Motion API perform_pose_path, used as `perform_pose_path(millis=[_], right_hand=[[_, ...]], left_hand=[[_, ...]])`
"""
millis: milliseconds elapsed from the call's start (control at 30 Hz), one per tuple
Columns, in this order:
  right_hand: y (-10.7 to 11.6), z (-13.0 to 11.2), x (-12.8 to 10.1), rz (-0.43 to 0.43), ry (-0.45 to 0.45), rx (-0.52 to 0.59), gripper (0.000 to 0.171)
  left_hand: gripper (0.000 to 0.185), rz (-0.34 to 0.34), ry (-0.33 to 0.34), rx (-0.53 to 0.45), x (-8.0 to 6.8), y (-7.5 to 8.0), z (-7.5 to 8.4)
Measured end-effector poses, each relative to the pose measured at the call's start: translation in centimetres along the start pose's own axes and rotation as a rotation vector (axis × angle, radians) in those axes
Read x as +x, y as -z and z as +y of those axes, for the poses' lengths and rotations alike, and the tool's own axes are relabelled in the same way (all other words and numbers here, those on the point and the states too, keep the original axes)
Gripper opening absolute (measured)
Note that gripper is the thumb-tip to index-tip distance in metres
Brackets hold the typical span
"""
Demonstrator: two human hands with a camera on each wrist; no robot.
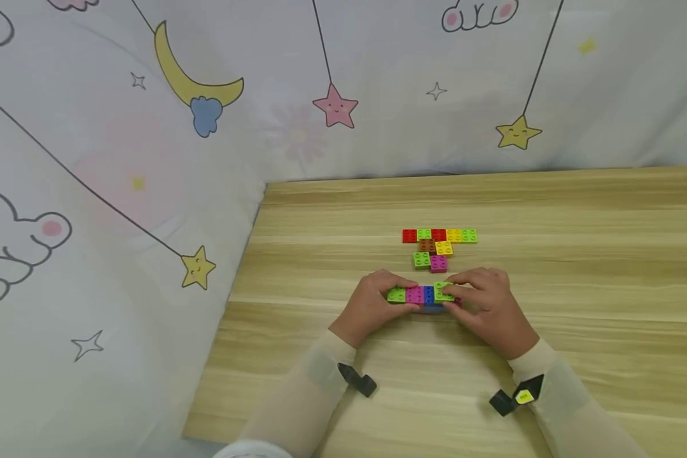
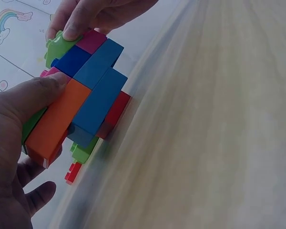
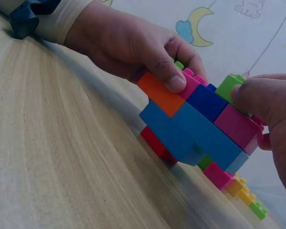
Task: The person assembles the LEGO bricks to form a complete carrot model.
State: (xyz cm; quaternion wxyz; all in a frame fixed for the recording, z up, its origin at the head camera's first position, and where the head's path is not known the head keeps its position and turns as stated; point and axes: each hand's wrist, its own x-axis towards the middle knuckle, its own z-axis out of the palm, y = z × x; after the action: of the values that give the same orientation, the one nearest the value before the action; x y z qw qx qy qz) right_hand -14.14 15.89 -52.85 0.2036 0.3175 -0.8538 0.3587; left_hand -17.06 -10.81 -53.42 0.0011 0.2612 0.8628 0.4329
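Note:
A built stack of toy building bricks stands on the table, layered with a red brick [image 2: 115, 112] at the bottom, long blue bricks [image 3: 207, 133] above it, then an orange brick [image 2: 59, 119], a dark blue brick [image 3: 206, 102] and a magenta brick [image 3: 236, 121]. My left hand [image 1: 372, 302] grips the stack's left end, thumb on the near side. With thumb and fingers, my right hand [image 1: 486, 305] pinches a light green brick [image 1: 443, 291] on top, toward the right end. Whether that brick is fully seated cannot be told.
Beyond the stack, loose bricks lie on the wooden table [image 1: 320, 242]: a row with a red brick [image 1: 409, 236] at its left end, then a brown brick [image 1: 427, 245], a yellow brick [image 1: 443, 248], a green brick [image 1: 421, 259] and a magenta brick [image 1: 438, 263]. A patterned curtain [image 1: 378, 140] hangs behind.

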Motion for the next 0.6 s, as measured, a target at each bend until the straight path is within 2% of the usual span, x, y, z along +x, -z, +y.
perform_pose_path(millis=[233,400,467,600], right_hand=[[0.1,0.2,-0.3,-0.003,-0.031,0.042,0.035],[0.1,0.3,-0.4,0.017,-0.036,0.066,0.04],[0.1,0.3,-0.4,0.031,-0.039,0.067,0.044],[0.1,0.3,-0.3,0.058,-0.049,0.084,0.054]], left_hand=[[0.039,0.017,-0.049,0.033,-0.1,-0.4,-0.2],[0.036,0.032,-0.092,-0.067,0.0,-0.3,-0.4],[0.032,0.039,-0.062,-0.165,0.1,0.0,-0.6],[0.031,0.065,0.106,-0.395,0.9,0.8,-1.5]])
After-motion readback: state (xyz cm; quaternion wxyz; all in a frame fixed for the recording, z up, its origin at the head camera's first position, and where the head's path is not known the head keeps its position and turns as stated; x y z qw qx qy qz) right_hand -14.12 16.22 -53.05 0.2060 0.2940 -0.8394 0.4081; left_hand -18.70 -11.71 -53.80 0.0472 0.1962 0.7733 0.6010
